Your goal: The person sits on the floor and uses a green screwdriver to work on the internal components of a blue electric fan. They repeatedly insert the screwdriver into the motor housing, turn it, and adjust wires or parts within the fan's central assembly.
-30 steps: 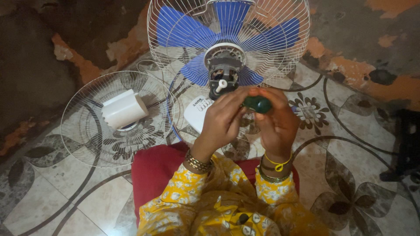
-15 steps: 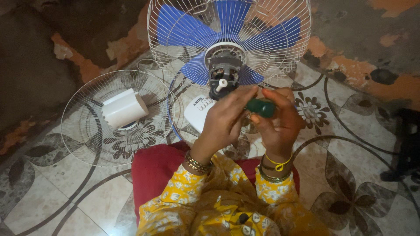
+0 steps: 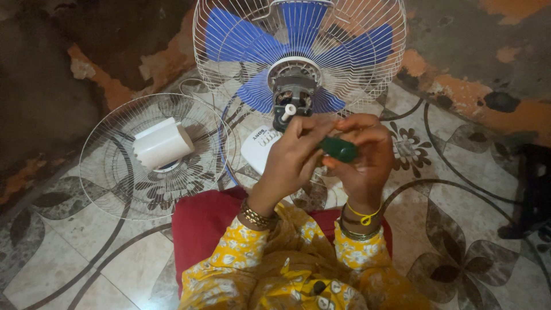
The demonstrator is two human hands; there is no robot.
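Green screwdriver handle [image 3: 338,149] is gripped by both the left hand [image 3: 293,161] and right hand [image 3: 364,158] (fingers closed), just below the fan motor [image 3: 293,97].

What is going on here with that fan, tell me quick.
A seated person holds a green-handled tool in both hands, the left hand and right hand closed around it just below the exposed motor of a fan with blue blades. The fan's rear wire guard is on. A detached wire guard lies on the tiled floor to the left, with a white plastic cover resting on it.
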